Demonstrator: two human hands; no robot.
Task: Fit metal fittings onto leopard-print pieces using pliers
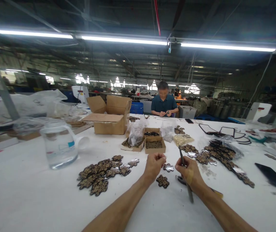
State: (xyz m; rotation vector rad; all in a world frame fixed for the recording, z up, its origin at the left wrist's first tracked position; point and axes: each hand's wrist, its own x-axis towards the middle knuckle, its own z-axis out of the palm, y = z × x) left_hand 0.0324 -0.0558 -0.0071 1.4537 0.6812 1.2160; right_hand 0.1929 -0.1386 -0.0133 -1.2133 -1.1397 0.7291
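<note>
My left hand (154,165) is closed in a pinch above the white table, its fingertips on something too small to make out. My right hand (188,172) grips a long slender metal tool (190,195), possibly tweezers, with one end pointing up and away and the other down past the palm. Between and below my hands lie a leopard-print flower-shaped patch (162,181) and another with a silvery piece on top (168,167). Partly hidden under my right hand is a dark-jawed hand tool (180,180) with a yellow handle end showing.
Leopard-print patches are piled left (95,175) and right (221,153). Ahead stand a small box of brass-coloured bits (155,150) and an open carton (110,124). A water jug (59,146) stands left, a dark flat device (273,176) right. A person (164,103) works opposite.
</note>
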